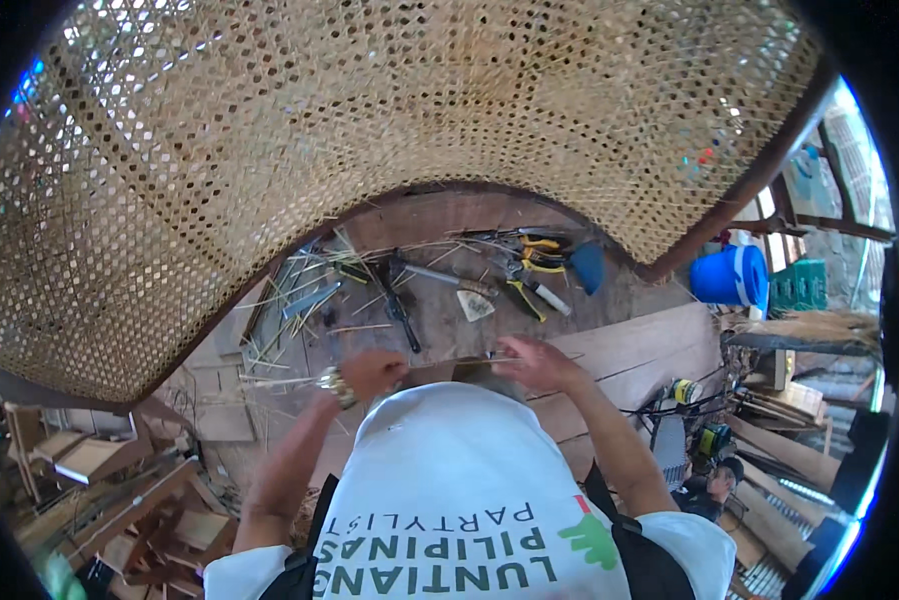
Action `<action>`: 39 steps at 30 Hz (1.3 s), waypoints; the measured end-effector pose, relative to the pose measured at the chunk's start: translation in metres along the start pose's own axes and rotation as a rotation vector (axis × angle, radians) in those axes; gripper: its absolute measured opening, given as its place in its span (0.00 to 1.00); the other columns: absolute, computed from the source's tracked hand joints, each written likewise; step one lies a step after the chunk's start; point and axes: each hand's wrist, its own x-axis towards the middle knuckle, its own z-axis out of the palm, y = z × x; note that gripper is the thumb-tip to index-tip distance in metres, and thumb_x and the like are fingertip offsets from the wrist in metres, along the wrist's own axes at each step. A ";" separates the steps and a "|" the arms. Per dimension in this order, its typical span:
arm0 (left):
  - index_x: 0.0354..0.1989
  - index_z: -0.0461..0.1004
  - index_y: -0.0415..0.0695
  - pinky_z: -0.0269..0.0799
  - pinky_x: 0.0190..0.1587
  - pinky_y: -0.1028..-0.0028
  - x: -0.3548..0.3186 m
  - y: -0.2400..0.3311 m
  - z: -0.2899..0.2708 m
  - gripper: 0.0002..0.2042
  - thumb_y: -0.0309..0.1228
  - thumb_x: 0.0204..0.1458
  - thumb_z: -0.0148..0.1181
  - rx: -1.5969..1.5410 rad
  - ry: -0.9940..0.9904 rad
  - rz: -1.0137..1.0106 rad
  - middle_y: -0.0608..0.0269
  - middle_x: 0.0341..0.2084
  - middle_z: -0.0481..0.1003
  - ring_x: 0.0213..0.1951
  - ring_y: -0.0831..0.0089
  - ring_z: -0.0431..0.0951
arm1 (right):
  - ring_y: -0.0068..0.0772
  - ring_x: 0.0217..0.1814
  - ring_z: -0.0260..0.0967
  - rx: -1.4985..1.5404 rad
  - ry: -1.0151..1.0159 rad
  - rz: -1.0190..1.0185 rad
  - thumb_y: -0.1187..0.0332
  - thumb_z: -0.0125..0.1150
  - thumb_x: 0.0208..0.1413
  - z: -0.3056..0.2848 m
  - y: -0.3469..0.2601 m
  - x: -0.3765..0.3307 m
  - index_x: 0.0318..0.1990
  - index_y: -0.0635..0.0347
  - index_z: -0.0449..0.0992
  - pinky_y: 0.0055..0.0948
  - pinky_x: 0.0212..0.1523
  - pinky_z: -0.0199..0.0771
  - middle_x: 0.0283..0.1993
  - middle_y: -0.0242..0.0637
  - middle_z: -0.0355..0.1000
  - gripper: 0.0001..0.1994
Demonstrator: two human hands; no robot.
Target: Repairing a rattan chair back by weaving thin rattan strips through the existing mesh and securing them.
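My left hand (374, 373), a watch on its wrist, is closed at the near edge of the wooden work surface. My right hand (531, 362) is closed a little to its right. A thin pale cane strip (444, 362) appears to run between them, with ends sticking out past both hands; the fingertips are partly hidden. Beyond the hands lie yellow-handled pliers (541, 258), another pair of pliers with yellow-green grips (525, 300), a dark long tool (397, 305) and a small whitish triangular piece (475, 305). A large woven cane panel (439, 100) with a dark curved frame fills the far side.
Loose cane strips (289, 300) are strewn at the left of the work surface (629, 350). A blue bucket (721, 276) and a green crate (797, 287) stand at the right. Wooden furniture parts (184, 530) are piled at lower left. Another person (714, 485) is at lower right.
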 end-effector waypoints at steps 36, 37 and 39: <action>0.53 0.92 0.46 0.90 0.46 0.56 0.004 -0.105 -0.102 0.09 0.34 0.79 0.68 0.457 0.667 -0.171 0.51 0.43 0.92 0.45 0.57 0.95 | 0.23 0.46 0.77 0.748 0.731 -0.010 0.70 0.67 0.87 -0.101 0.171 -0.087 0.62 0.56 0.89 0.29 0.51 0.81 0.47 0.23 0.82 0.07; 0.53 0.92 0.46 0.90 0.48 0.59 0.019 -0.045 -0.120 0.07 0.33 0.78 0.70 0.130 0.695 -0.105 0.54 0.42 0.91 0.45 0.61 0.94 | 0.23 0.49 0.78 0.627 0.907 0.050 0.69 0.68 0.87 -0.139 0.189 -0.119 0.61 0.58 0.89 0.28 0.54 0.81 0.47 0.25 0.82 0.07; 0.53 0.92 0.45 0.89 0.49 0.63 0.037 0.130 -0.160 0.07 0.33 0.78 0.73 -0.199 0.710 -0.028 0.56 0.42 0.91 0.46 0.64 0.93 | 0.23 0.49 0.78 0.614 0.985 0.078 0.69 0.69 0.87 -0.162 0.222 -0.163 0.61 0.58 0.89 0.28 0.54 0.81 0.47 0.25 0.82 0.07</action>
